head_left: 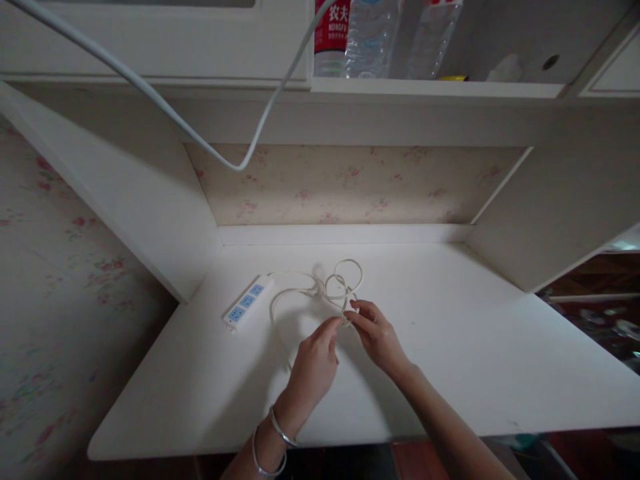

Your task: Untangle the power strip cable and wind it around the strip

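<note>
A white power strip with blue socket faces lies at the left of the desk. Its pale cord runs right in a tangle of loops near the middle. At the near side of the loops, my left hand pinches the cord, with two silver bangles on that wrist. Just to its right, my right hand holds the cord between thumb and fingers. The fingertips of both hands almost meet, and they partly hide the stretch of cord between them. Another part of the cord curves down behind my left hand.
The white desk has side panels left and right and a flowered back wall. Above it, a shelf carries plastic bottles. A thick white cable hangs across the upper left, close to the camera.
</note>
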Action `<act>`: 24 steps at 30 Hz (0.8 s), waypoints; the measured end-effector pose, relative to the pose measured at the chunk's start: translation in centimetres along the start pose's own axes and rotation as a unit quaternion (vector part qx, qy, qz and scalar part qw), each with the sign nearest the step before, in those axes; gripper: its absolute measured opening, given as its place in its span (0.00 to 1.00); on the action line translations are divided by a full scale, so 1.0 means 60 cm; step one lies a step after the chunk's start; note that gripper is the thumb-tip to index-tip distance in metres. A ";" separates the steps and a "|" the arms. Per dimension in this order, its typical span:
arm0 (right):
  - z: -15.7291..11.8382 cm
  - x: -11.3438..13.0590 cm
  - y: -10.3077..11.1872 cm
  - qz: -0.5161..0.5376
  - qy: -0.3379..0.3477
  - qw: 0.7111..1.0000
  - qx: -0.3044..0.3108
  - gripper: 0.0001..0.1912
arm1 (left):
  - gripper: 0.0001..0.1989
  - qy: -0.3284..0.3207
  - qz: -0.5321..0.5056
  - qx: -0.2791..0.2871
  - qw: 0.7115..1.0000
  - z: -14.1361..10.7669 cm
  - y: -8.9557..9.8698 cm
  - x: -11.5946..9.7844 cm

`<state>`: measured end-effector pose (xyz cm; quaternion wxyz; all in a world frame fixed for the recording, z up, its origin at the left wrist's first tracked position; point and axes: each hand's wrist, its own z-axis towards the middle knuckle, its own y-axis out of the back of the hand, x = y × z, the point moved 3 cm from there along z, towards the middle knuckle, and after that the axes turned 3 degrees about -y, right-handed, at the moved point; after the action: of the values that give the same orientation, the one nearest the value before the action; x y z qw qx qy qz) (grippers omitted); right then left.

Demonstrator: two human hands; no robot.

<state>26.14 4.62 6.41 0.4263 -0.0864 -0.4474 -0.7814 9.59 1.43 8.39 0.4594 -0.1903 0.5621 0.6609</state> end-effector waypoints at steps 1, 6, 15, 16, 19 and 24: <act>0.011 0.016 0.003 0.019 0.010 1.000 -0.001 0.17 | 0.18 0.015 -0.023 0.005 1.000 0.001 -0.005 0.000; 0.048 0.080 0.004 0.101 -0.012 0.995 0.003 0.18 | 0.13 0.051 -0.125 0.010 0.991 -0.001 -0.022 0.001; 0.039 0.096 -0.015 0.187 -0.200 0.956 0.102 0.14 | 0.09 0.076 -0.117 -0.071 0.988 -0.009 0.003 0.012; 0.038 0.099 -0.013 0.178 -0.185 0.960 0.110 0.14 | 0.09 0.082 -0.119 -0.077 0.986 -0.010 0.004 0.011; 0.036 0.104 -0.006 0.136 -0.147 0.974 0.108 0.13 | 0.11 0.097 -0.120 -0.091 0.984 -0.011 0.006 0.010; 0.026 0.088 -0.007 0.054 -0.173 0.975 0.131 0.17 | 0.13 0.097 -0.110 -0.107 0.983 -0.015 0.008 0.017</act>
<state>22.19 2.82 9.78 0.3918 -0.1876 -0.6071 -0.6653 8.44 1.03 7.62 0.4500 -0.3620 0.5059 0.6408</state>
